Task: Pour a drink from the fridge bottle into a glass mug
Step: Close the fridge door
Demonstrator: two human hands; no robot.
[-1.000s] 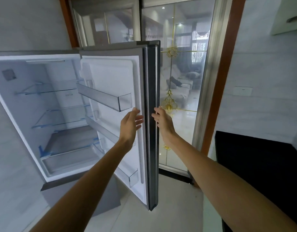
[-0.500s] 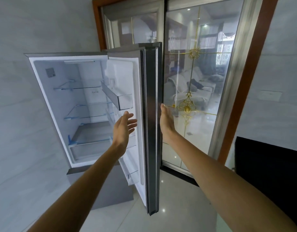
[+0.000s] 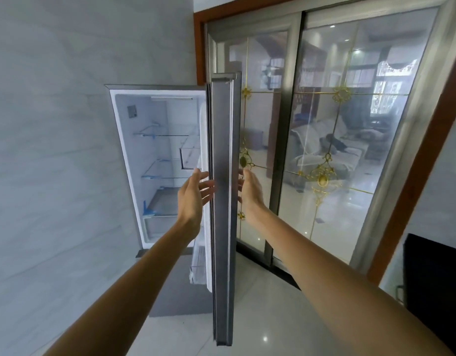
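I am holding both hands flat and gripping nothing: the left hand (image 3: 193, 199) is spreading its fingers against the inner side of the fridge door (image 3: 223, 227), and the right hand (image 3: 251, 191) is lying straight-fingered just beside its outer face. Whether either palm is actually pressing the panel, I cannot tell. The door is showing me its edge, a tall narrow slab of brushed grey metal with a pale rubbery seal running down it.

I am judging this as the opening step, with the door swung wide and the search for the drink only starting. The bottle is not showing anywhere, and neither is the glass mug. Inside the fridge (image 3: 124, 150), smooth white plastic walls are framing thin glass shelves (image 3: 165, 134) with blue tabs at their corners, a clear door bin (image 3: 189, 158) and a frosted drawer (image 3: 160, 224) at the bottom.

Next I am expecting to free the left hand, look lower or behind the door, and find the bottle before reaching in.

Beyond, glossy sliding glass doors (image 3: 350, 124) with gilt ornaments are reflecting onto a polished tile floor (image 3: 260, 317).
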